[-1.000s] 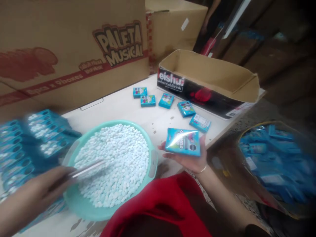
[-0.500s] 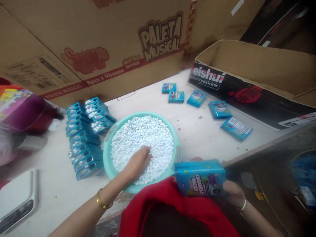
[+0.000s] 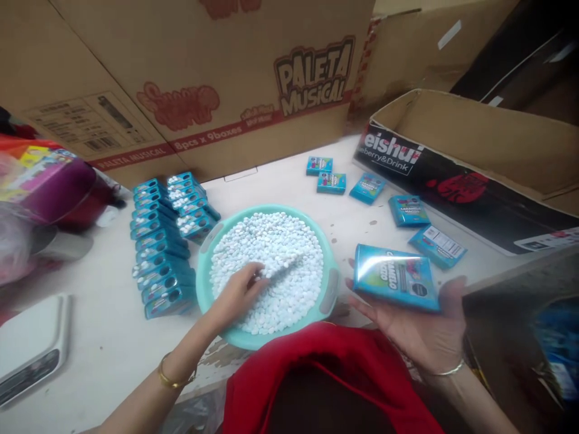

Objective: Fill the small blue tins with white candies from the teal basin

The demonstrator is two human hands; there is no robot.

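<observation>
My left hand (image 3: 239,295) is inside the mint-green basin (image 3: 207,301), over a heap of small white candies (image 3: 289,307). Its thumb and fingers close around a thin greyish thing, too blurred to name. Palm up, my right hand (image 3: 425,337) holds a shiny blue candy box (image 3: 395,280) to the right of the basin, its fingers around the near and left edges. Left of the basin, two rows of blue candy boxes (image 3: 165,271) stand with round holes facing up, and white candies show at several of them.
Several blue candy boxes (image 3: 409,210) lie at the right. Behind them is an open black-printed carton (image 3: 452,175); a large cardboard box (image 3: 244,72) stands at the back. A white scale (image 3: 34,343) and a purple-and-red package (image 3: 67,187) are at the left.
My right hand has raised its candy box and turned palm up beneath it. My left hand has drawn slightly left and up from the candies, the thin greyish thing now showing. The view has shifted a little.
</observation>
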